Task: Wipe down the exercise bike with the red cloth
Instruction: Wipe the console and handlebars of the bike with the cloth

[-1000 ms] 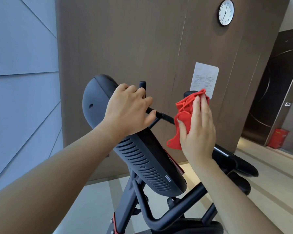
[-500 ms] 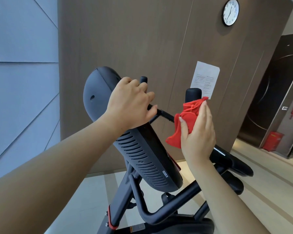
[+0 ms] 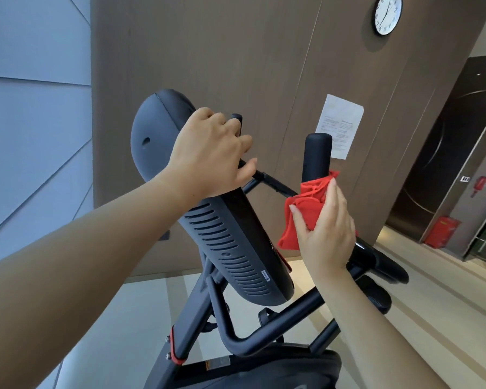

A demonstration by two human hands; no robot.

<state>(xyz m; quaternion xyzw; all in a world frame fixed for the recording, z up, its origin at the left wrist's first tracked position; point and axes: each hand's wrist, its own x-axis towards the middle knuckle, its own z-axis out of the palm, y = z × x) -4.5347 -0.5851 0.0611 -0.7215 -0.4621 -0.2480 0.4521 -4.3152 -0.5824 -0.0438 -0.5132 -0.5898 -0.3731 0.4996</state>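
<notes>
Very little here can be read. The round wall clock point(image 3: 387, 14) high on the brown panelled wall carries black numerals around a white face, though only a few of them, low on its left side, come through clearly. The white paper sheet point(image 3: 339, 126) taped to the same wall holds blocks of printed text, too small to make out. A small white sticker point(image 3: 265, 276) on the vented back of the bike's console point(image 3: 233, 248) and a label point(image 3: 216, 363) low on the black frame both carry print that is illegible. The small sign plate point(image 3: 465, 179) beside the dark door is also unreadable.
</notes>
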